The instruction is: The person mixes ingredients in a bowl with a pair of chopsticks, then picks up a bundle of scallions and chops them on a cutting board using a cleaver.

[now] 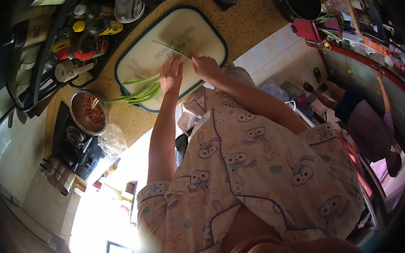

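A white cutting board (196, 17) with a dark green rim lies on the speckled counter in front of me. My left hand (170, 74) presses down on a bunch of green onions (144, 92), whose long green ends stick out past the board's left edge. In my right hand (206, 67) is the handle of a kitchen knife (170, 47). Its blade points up and to the left, just beyond my left fingertips. Blurred green cut pieces (185, 42) seem to lie behind the blade, partly hidden by it.
Left of the board stands a metal bowl of diced meat (93, 110) with chopsticks, beside a gas stove (72, 141) and a steel pot (57, 173). A rack (79, 40) holds bottles and jars. A dark pot (297, 2) is at upper right. Another person (365, 123) stands on the right.
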Action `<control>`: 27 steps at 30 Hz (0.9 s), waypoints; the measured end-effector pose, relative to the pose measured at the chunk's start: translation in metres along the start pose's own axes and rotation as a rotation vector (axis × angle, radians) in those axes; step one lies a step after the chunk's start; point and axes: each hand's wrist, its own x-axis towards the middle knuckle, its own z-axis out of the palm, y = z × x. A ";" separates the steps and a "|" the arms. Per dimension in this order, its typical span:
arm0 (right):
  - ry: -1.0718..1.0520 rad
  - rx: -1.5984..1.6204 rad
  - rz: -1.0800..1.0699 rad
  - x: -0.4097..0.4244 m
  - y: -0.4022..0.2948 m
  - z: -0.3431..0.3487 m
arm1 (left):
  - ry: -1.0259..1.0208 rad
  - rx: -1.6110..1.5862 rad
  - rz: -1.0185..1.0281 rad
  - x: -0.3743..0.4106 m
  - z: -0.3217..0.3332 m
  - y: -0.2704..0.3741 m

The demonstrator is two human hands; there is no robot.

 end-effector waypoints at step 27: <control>-0.073 0.062 0.152 -0.025 -0.019 -0.014 | -0.019 -0.025 0.021 -0.006 -0.012 -0.002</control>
